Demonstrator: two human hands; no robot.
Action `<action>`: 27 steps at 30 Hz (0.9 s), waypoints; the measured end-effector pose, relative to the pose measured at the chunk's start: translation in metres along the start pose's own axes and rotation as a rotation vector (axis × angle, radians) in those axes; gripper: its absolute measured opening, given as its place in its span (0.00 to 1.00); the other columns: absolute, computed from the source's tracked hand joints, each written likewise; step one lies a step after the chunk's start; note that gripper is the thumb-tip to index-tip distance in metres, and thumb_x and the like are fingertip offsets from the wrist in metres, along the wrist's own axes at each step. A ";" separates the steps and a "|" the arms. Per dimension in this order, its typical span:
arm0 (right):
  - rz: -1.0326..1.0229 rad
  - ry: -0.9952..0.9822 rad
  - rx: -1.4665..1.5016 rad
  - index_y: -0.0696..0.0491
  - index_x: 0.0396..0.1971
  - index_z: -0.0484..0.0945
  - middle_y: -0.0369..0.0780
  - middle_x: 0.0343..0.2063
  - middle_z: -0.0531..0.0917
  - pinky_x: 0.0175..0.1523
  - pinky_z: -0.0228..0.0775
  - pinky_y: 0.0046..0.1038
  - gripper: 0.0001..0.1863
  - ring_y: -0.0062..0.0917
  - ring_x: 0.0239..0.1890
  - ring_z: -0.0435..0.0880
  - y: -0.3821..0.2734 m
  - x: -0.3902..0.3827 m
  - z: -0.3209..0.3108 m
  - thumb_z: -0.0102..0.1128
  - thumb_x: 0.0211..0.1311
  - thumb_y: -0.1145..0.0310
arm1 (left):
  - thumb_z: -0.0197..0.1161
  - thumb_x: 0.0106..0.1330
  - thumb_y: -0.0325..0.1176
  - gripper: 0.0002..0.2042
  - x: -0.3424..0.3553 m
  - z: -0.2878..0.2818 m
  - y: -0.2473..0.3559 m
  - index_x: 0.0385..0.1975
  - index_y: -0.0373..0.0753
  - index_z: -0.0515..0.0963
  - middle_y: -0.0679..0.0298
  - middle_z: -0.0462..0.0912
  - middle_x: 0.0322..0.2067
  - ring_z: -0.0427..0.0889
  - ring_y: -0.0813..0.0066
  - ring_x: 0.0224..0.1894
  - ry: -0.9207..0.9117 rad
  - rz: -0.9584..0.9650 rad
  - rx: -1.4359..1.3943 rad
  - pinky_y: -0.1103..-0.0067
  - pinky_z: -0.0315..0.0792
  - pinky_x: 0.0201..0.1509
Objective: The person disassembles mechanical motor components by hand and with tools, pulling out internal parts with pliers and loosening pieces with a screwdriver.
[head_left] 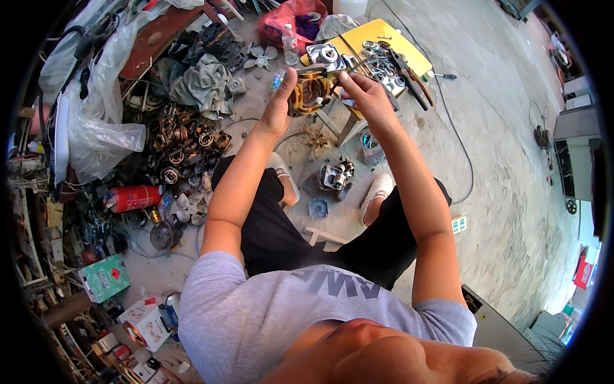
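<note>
This looks like a small repair workshop, with a bare, dusty concrete floor [505, 160] at two to three o'clock. At one o'clock stands a low yellow-topped table [371, 30] bearing pliers [414, 89] and loose metal rings [377, 61]. Toward ten o'clock lies a heap of coppery motor parts [176, 144]; near eleven, a grey fan blade [260, 58]. Boxes [104, 279] crowd eight o'clock.

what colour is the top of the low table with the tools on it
The tabletop is yellow, seen best in the head view.
</note>
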State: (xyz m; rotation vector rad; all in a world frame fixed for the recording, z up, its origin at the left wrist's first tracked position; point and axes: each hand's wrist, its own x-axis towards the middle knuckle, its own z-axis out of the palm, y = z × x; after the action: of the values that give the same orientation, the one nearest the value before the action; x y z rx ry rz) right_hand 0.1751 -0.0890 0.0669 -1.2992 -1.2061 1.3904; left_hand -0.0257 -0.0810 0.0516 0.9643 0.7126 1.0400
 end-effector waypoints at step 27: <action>-0.999 0.327 -0.885 0.44 0.41 0.80 0.31 0.38 0.82 0.57 0.60 0.38 0.17 0.29 0.44 0.79 -0.010 -0.037 0.018 0.71 0.49 0.66 | 0.40 0.69 0.68 0.40 -0.008 0.000 0.014 0.55 0.30 0.74 0.54 0.83 0.47 0.82 0.64 0.49 0.076 -0.020 -0.253 0.67 0.74 0.57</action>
State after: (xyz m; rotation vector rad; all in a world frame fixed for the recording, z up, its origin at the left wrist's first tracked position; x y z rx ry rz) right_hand 0.1601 -0.1252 0.0828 -1.0865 -1.9209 -0.1076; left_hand -0.0342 -0.0858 0.0644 0.7017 0.6339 1.1232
